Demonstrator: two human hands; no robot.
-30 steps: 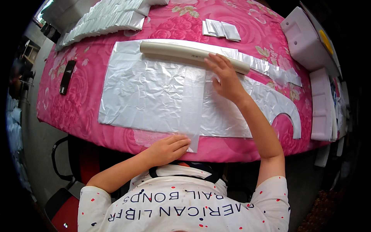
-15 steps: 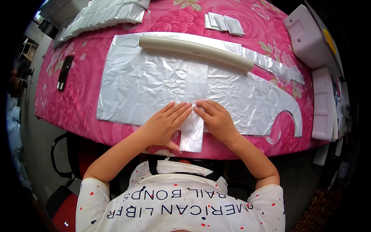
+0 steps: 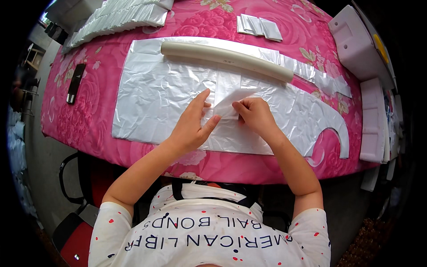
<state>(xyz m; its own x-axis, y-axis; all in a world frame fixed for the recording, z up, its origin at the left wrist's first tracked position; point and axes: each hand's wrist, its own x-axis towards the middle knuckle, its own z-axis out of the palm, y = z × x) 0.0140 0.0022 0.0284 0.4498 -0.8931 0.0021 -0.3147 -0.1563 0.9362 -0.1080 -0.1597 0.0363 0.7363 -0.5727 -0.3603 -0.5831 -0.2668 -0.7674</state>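
A stack of thin white plastic sheets [image 3: 155, 95], with a curved cutout at its right end, lies in front of me. A long pale grey tube [image 3: 222, 55] rests across the stack's far part. Over the middle, a narrow folded strip of the plastic film [image 3: 231, 100] is bent up with one flap raised. My right hand [image 3: 256, 115] pinches the right side of this strip between thumb and fingers. To the left of it, my left hand [image 3: 194, 120] is open, thumb spread from the fingers, close to the strip's left edge.
Several small folded plastic packets [image 3: 259, 27] lie at the back. A long row of folded plastic [image 3: 120, 20] stands at the far left. A black object [image 3: 75, 83] lies on the pink flowered tablecloth [image 3: 55, 113]. White foam boxes [image 3: 371, 120] stand at the right edge.
The strip's near end, which hung past the stack's front edge under both hands, is now folded up and away from me. My right hand has closed on it; my left hand has moved slightly away from me.
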